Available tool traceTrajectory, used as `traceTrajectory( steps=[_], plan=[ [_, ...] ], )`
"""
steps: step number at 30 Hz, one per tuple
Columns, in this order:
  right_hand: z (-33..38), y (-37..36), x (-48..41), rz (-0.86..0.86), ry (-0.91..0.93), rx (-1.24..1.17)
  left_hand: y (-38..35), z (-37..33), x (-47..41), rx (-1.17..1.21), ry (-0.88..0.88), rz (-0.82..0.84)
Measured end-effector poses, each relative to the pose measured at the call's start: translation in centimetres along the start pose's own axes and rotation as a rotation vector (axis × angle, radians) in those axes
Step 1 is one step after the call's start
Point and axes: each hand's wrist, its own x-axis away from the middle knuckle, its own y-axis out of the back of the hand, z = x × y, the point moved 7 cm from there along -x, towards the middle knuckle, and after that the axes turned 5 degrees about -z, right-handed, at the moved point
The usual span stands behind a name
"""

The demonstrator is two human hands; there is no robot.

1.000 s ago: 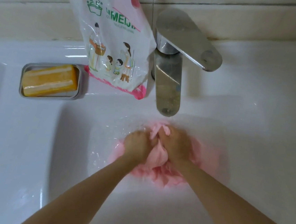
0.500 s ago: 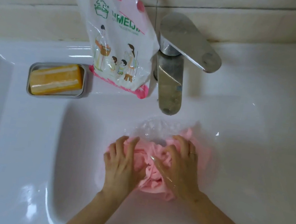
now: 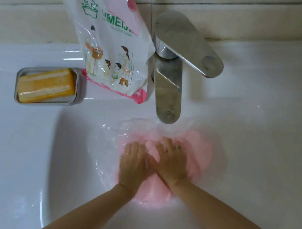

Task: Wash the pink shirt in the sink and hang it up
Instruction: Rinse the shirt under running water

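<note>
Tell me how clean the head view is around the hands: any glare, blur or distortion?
Head view: soft overall; rippling water smears the submerged pink fabric shirt and both hands, left hand and right hand; glare streaks lie on the white ceramic sink rim; wide-angle bending curves the sink's edges.
</note>
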Motion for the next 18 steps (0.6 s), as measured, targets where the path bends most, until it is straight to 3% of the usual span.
traceTrajectory(
  steps=[4, 6, 10, 12, 15, 18],
  plan=[
    [-0.3, 0.4, -1.4, -0.151, -0.072, -0.023, 0.9, -0.3, -1.8, -0.027, -0.047, -0.165],
    [-0.7, 0.3, -2.0, -0.191, -0.108, -0.031, 0.3, 0.1, -2.3, -0.04, -0.044, -0.164],
    [-0.8, 0.7, -3.5, -0.166, -0.166, -0.079, -0.4, 0.5, -3.8, -0.107, -0.013, -0.052],
    [-0.7, 1.7, -4.3, -0.14, -0.254, -0.098, 0.1, 0.3, -4.8, -0.089, 0.118, 0.125],
    [-1.8, 2.9, -4.8, -0.021, -0.509, -0.264, 0.5, 1.6, -5.5, 0.237, 0.501, 0.282],
    [-2.2, 4.4, -4.0, 0.152, -0.7, -0.779, 3.1, 1.3, -5.1, 0.726, 0.651, 0.209]
  ],
)
